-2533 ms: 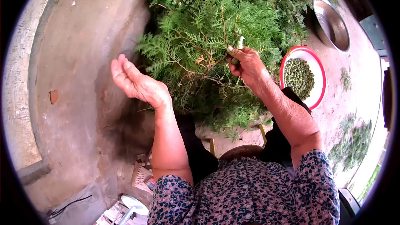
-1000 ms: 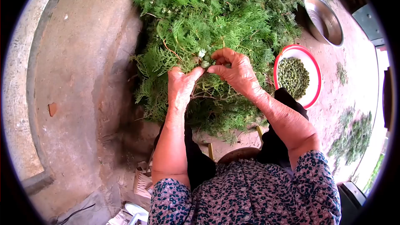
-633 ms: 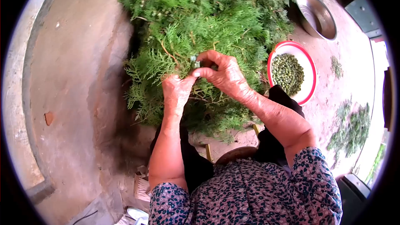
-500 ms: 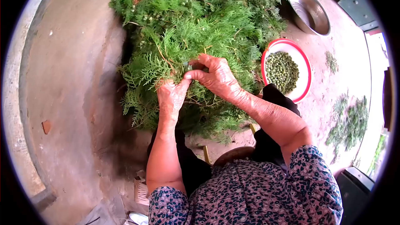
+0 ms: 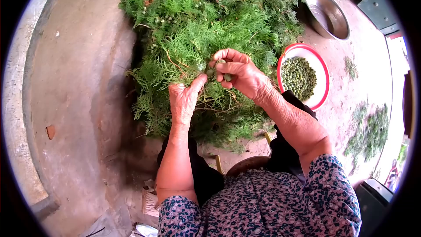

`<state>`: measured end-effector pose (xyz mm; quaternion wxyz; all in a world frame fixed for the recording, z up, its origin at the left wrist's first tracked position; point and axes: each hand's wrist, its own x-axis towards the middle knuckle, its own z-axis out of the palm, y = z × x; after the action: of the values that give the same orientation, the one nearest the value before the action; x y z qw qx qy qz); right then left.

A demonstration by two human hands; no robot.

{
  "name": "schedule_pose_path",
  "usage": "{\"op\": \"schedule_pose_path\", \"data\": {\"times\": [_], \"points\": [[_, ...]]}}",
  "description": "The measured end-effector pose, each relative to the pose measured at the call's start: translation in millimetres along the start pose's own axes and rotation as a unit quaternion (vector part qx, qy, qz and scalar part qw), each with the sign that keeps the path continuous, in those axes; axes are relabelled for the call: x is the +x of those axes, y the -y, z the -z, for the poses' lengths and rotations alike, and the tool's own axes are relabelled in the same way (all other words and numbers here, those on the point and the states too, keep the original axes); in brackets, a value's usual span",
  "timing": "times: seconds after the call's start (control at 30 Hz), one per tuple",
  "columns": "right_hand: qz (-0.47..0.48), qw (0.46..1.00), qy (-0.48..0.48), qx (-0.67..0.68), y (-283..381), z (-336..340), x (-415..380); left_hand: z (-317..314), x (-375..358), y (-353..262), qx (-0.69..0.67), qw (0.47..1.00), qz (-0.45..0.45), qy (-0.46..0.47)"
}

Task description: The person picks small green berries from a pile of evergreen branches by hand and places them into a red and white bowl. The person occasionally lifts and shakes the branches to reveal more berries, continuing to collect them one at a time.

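Observation:
In front of me lies a big heap of green arborvitae branches (image 5: 232, 22) with scaly, feathery leaves and small round cones. My left hand (image 5: 183, 104) is closed on a leafy arborvitae sprig (image 5: 169, 73) at the near side of the heap, its thumb pointing toward my right hand. Just to the right, my right hand (image 5: 245, 73) has its fingers curled around a few green cones (image 5: 227, 77), with thumb and forefinger close to another cone at the sprig. My fingers partly hide the cones.
Right of the heap stands a white basin with a red rim (image 5: 326, 72), holding many green cones (image 5: 299, 78). Beyond it is a metal basin (image 5: 326, 13). Loose greenery (image 5: 368, 129) lies on the floor at right, and a reddish fragment (image 5: 50, 132) at left.
My right hand has drawn slightly right and away from the left hand, and green cones now show in its fingers. The left hand keeps its hold on the sprig.

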<state>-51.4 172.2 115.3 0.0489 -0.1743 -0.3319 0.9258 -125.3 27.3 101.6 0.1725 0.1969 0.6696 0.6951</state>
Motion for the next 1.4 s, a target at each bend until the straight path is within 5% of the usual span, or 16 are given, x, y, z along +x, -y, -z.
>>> {"op": "schedule_pose_path", "data": {"times": [0.1,0.2,0.43,0.6,0.7,0.83,0.87,0.9,0.97,1.03,1.07,1.1,1.13,1.2,1.27,1.4], "points": [[0.040,0.972,-0.033,-0.229,-8,-1,-1,1,-1,-7,0.083,0.994,0.049,0.046],[0.176,0.869,-0.027,-0.462,-12,-2,1,-3,-3,-4,0.139,0.989,0.033,0.028],[0.221,0.796,-0.021,-0.562,-10,4,6,5,0,19,0.354,0.926,-0.127,0.042],[0.249,0.788,-0.072,-0.558,-15,2,1,-1,0,20,0.321,0.940,-0.112,0.038],[0.248,0.791,-0.101,-0.550,-18,0,1,-8,-5,1,0.240,0.969,-0.035,0.045],[0.014,0.950,-0.073,-0.304,-3,-10,-7,-13,-8,-9,0.148,0.989,0.000,0.021],[0.022,0.960,-0.056,-0.273,-5,-7,-5,-12,-10,-16,0.171,0.983,0.058,0.036],[0.009,0.961,-0.051,-0.272,-3,-7,-5,-10,-8,-3,0.143,0.989,0.000,0.037],[0.180,0.834,-0.071,-0.517,-15,-2,-3,-9,-9,-3,0.216,0.975,0.001,0.056],[0.282,0.716,-0.086,-0.633,-21,-4,-5,-6,-5,17,0.386,0.901,-0.195,0.025],[0.264,0.710,-0.076,-0.649,-23,-2,-4,-5,-7,26,0.367,0.928,-0.065,0.024],[0.223,0.750,-0.100,-0.614,-24,1,-2,-9,-6,21,0.380,0.924,-0.044,0.014],[0.323,0.668,-0.030,-0.670,-17,6,-3,0,-4,35,0.461,0.882,-0.084,0.056],[0.280,0.765,-0.018,-0.580,-12,5,-6,-12,-8,18,0.332,0.943,-0.016,0.018],[0.363,0.706,0.027,-0.607,-18,14,3,-19,-12,9,0.248,0.969,0.004,0.017],[0.242,0.788,-0.009,-0.566,-20,18,6,-14,-11,6,0.261,0.962,0.001,0.082]]}}
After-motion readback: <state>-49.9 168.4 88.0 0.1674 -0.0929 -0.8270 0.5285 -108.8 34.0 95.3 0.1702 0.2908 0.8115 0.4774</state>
